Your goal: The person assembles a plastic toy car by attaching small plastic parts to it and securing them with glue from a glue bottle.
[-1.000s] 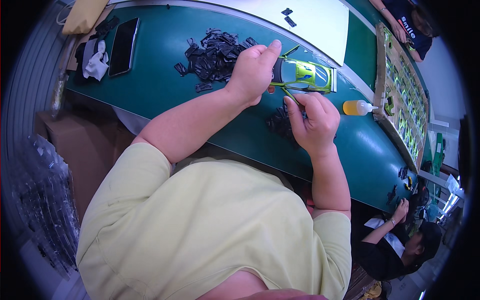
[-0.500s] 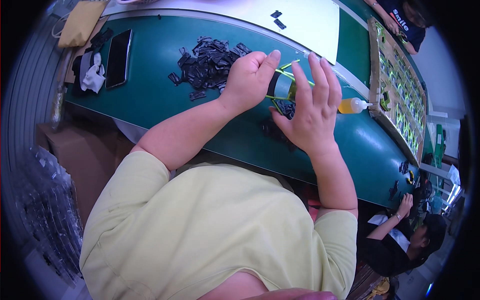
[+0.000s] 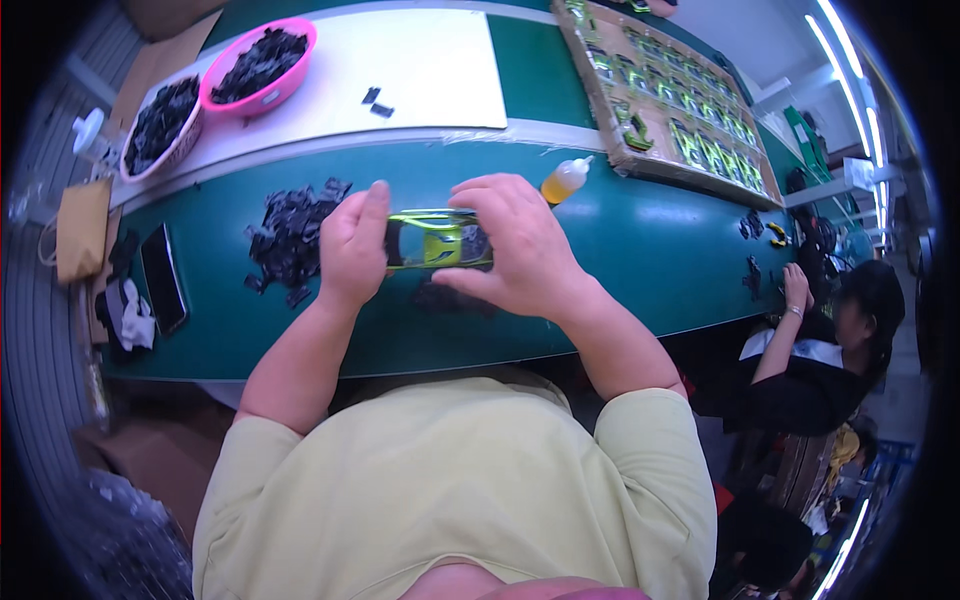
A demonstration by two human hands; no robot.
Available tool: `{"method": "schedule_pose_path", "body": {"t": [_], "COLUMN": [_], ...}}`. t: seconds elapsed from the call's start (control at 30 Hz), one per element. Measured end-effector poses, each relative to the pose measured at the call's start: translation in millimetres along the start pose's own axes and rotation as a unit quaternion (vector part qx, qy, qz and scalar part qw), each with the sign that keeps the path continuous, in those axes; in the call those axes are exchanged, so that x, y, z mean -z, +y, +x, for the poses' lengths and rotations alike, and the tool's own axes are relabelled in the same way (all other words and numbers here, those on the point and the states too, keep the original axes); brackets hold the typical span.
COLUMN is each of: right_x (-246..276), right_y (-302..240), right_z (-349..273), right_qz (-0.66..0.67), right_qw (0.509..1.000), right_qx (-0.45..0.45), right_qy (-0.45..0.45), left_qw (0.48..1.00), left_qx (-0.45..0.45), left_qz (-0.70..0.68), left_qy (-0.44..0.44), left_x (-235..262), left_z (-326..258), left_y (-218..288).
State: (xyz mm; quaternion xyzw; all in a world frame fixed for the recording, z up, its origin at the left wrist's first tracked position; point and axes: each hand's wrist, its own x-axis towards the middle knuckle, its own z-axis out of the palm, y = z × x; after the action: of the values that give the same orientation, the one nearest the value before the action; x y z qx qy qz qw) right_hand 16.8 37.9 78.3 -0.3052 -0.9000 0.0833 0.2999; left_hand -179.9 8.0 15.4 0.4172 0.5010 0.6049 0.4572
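Between my hands, above the green table, is a bright green and black toy car body, slightly blurred and lying lengthwise from left to right. My left hand is closed around its left end, thumb pointing up. At the other end my right hand grips it, fingers along the far edge and thumb along the near one; part of the body is hidden under this hand. Close beside my left hand lies a heap of small black plastic parts. More dark parts are below the car body, blurred.
A bottle of yellow liquid stands beyond my right hand. Farther back are a carton tray of green pieces, a white board, a pink basin and a basket of black parts. A phone lies left; a co-worker sits right.
My view has swung, bringing the basin and basket in. The car body is now level between both hands. My right hand, earlier with fingers raised and spread, has closed on its right end.
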Motion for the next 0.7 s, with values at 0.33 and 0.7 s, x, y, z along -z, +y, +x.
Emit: {"method": "schedule_pose_path", "body": {"t": [0.33, 0.7], "right_x": [71.1, 159.8], "right_y": [8.4, 256.5], "right_z": [-72.6, -98.4], "right_qz": [0.495, -0.124], "right_qw": [0.81, 0.916], "right_qx": [-0.316, -0.379], "right_qy": [0.01, 0.044], "left_qw": [0.955, 0.922], "left_qx": [-0.219, -0.287], "left_qz": [-0.029, 0.215], "left_qy": [-0.199, -0.148], "left_x": [-20.5, -17.9], "left_z": [-24.8, -7.5], "left_y": [-4.8, -13.8]}}
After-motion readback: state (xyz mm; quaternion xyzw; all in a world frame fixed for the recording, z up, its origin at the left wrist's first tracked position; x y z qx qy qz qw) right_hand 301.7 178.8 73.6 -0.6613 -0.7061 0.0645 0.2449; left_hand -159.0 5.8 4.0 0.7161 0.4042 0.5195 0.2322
